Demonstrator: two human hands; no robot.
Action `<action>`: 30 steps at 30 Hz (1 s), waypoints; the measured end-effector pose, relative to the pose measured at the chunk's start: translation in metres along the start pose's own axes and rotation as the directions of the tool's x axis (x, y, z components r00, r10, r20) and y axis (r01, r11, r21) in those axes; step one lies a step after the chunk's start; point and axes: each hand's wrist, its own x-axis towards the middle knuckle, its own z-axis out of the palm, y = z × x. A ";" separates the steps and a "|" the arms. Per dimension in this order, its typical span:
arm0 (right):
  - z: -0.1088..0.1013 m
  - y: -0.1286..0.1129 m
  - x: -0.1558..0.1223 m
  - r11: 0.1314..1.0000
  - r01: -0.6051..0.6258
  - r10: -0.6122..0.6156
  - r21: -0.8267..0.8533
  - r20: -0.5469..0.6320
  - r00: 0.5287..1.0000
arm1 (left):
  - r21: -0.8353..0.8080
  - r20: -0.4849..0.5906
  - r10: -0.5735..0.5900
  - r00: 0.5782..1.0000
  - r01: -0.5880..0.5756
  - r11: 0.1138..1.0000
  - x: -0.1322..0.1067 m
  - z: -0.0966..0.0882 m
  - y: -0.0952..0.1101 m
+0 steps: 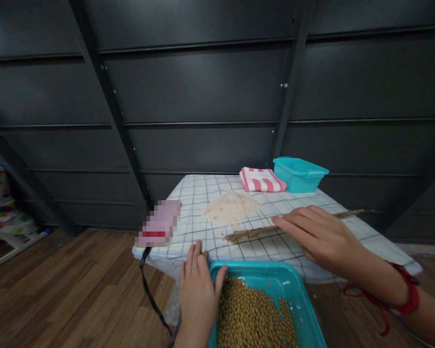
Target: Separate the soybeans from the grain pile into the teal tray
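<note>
My left hand (197, 285) grips the near left rim of a teal tray (293, 285) full of small brown beans (250, 314), thumb inside the rim and fingers outside. My right hand (321, 234) lies across a long wooden stick (253, 232) on the checked tablecloth (199, 193), fingers together and curved over it, so the stick looks held. A red string is tied round that wrist. Beyond the stick sits a pale heap of grains (231, 208).
At the table's far side lie a folded red-and-white striped cloth (261, 180) and a second teal tub (299, 174). A blurred pink object (159, 224) with a black strap sits at the left table edge. Dark panelled wall behind, wooden floor around.
</note>
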 end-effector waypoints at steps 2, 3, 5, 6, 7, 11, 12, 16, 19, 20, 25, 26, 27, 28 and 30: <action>0.001 0.000 0.002 1.000 -0.002 0.002 0.008 -0.023 1.000 | 0.002 0.001 -0.002 1.000 0.002 1.000 0.000 0.000 0.000; 0.002 -0.001 0.003 1.000 -0.003 0.003 0.009 -0.033 0.999 | 0.004 0.003 -0.002 1.000 0.002 1.000 0.000 0.000 0.000; 0.007 -0.002 0.008 1.000 -0.006 0.006 0.010 -0.043 0.999 | 0.008 0.006 0.001 1.000 -0.001 1.000 0.001 -0.001 0.001; 0.010 -0.003 0.011 1.000 -0.007 0.007 0.010 -0.042 0.999 | 0.007 0.008 0.002 1.000 -0.002 1.000 0.001 -0.002 0.001; 0.013 -0.004 0.014 1.000 -0.006 0.006 0.009 -0.039 0.999 | 0.004 0.010 0.003 1.000 -0.003 1.000 0.001 -0.002 0.000; 0.020 -0.009 0.023 1.000 0.015 -0.014 0.024 -0.046 0.999 | -0.008 0.016 -0.004 1.000 0.005 1.000 0.002 -0.003 -0.001; 0.019 -0.010 0.024 0.999 0.019 -0.017 0.033 -0.045 0.999 | -0.007 0.012 -0.005 1.000 0.005 1.000 0.001 -0.003 -0.001; 0.014 -0.013 0.021 0.997 0.022 -0.021 0.067 -0.021 1.000 | -0.009 0.004 -0.013 1.000 0.013 1.000 0.001 -0.003 -0.002; 0.010 -0.013 0.018 0.997 0.026 -0.024 0.070 -0.034 0.999 | -0.009 0.010 -0.013 1.000 0.013 1.000 0.001 -0.003 -0.002; 0.010 -0.012 0.017 0.998 0.025 -0.023 0.062 -0.039 0.999 | -0.006 0.010 -0.010 1.000 0.010 1.000 0.001 -0.003 -0.002; 0.007 -0.010 0.014 1.000 0.004 -0.003 0.016 -0.045 0.999 | 0.003 -0.010 -0.013 1.000 0.013 1.000 0.000 -0.002 -0.003; 0.006 -0.009 0.014 1.000 -0.003 0.003 0.019 -0.046 0.999 | 0.003 -0.010 -0.013 1.000 0.013 1.000 0.000 -0.002 -0.003; 0.005 -0.008 0.013 1.000 -0.011 0.012 0.025 -0.051 0.999 | 0.005 -0.009 -0.013 1.000 0.013 1.000 0.001 -0.002 -0.003; 0.005 -0.007 0.012 0.999 -0.017 0.019 0.033 -0.055 0.998 | 0.010 -0.007 -0.012 1.000 0.012 1.000 0.001 -0.002 -0.002; 0.003 -0.005 0.010 0.999 -0.016 0.018 0.043 -0.049 0.999 | 0.020 -0.004 -0.006 1.000 0.006 1.000 0.001 -0.002 -0.002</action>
